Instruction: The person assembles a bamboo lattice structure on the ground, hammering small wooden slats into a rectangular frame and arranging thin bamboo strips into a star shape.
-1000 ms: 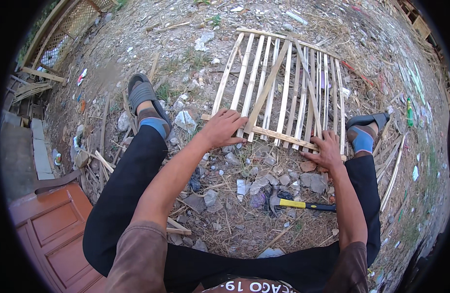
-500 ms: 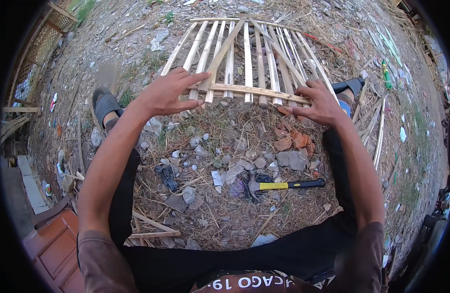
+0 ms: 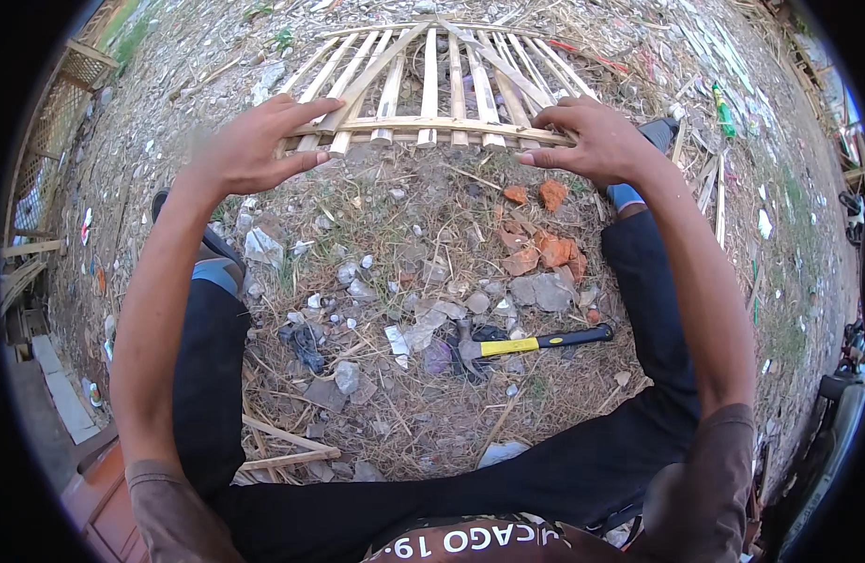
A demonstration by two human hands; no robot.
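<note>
A panel of pale wooden slats [image 3: 430,89] lies before me on the far side, its slats joined by a crossbar along the near edge and another at the far end. Two diagonal slats run over it, meeting near the far middle. My left hand [image 3: 259,145] grips the near left corner, fingers over the wood and thumb below. At the near right corner, my right hand [image 3: 597,141] grips in the same way. A claw hammer [image 3: 521,346] with a yellow and black handle rests on the ground between my legs, away from both hands.
Orange brick pieces [image 3: 550,249] and a flat grey stone [image 3: 543,292] lie beyond the hammer. Black plastic [image 3: 303,345] is left of it. Loose wooden strips [image 3: 287,460] sit near my left leg. A green bottle [image 3: 722,111] lies far right on the littered ground.
Both hands and the slatted panel have moved farther away and slightly left in view. More ground and brick pieces show in front of the panel. The hammer stays on the ground.
</note>
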